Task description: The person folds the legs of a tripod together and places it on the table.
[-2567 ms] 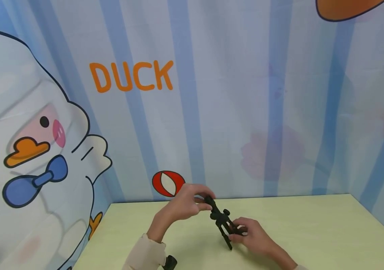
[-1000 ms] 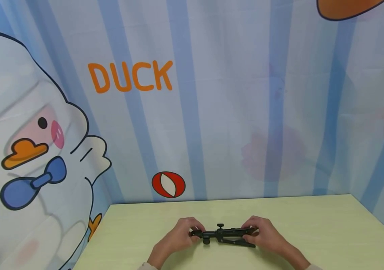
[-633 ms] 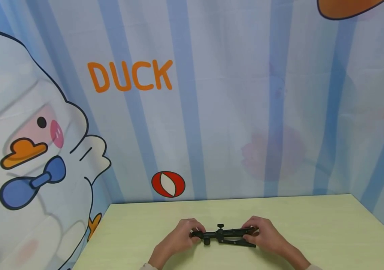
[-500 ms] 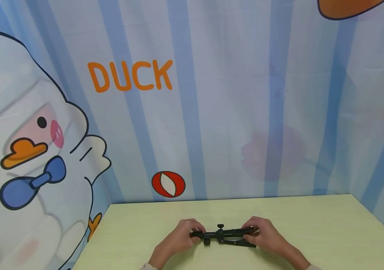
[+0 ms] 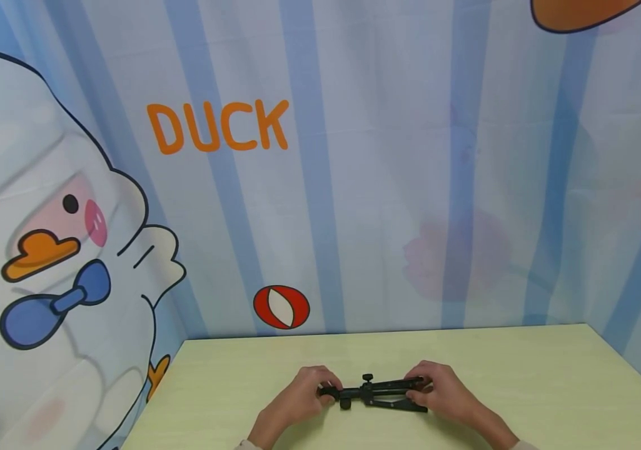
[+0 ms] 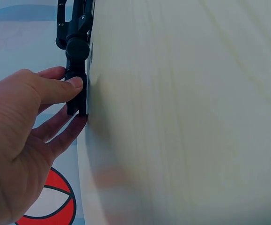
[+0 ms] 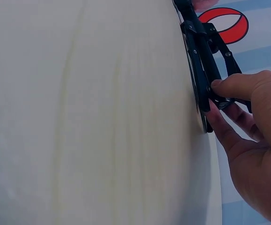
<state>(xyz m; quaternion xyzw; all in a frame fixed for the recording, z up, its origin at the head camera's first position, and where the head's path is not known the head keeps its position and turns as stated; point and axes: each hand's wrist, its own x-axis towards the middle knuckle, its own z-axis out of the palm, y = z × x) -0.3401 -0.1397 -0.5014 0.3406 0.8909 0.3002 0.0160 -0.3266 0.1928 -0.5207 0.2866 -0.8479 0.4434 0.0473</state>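
A small black tripod (image 5: 366,392) lies sideways along the tabletop, head end to the left and partly folded legs (image 5: 396,405) to the right. With thumb and fingers, my left hand (image 5: 304,395) pinches the head end; the left wrist view shows the thumb on the near side of the tripod (image 6: 77,49) and fingertips under its end. My right hand (image 5: 448,392) holds the foot end. In the right wrist view, the right thumb presses on the tripod's middle tube (image 7: 205,51), fingers behind. Fingers partly hide both ends. A knob (image 5: 368,377) sticks out on the far side.
The pale yellow table (image 5: 230,369) runs back to a striped blue curtain (image 5: 376,187) at its far edge. A printed duck (image 5: 44,250) fills the left side, and a printed red-and-white ball (image 5: 281,307) is just behind the table.
Earlier the tripod was slanted, head end raised in the left hand. Both hands have since lowered it to lie level. Over the last second, the far leg has swung slightly outward.
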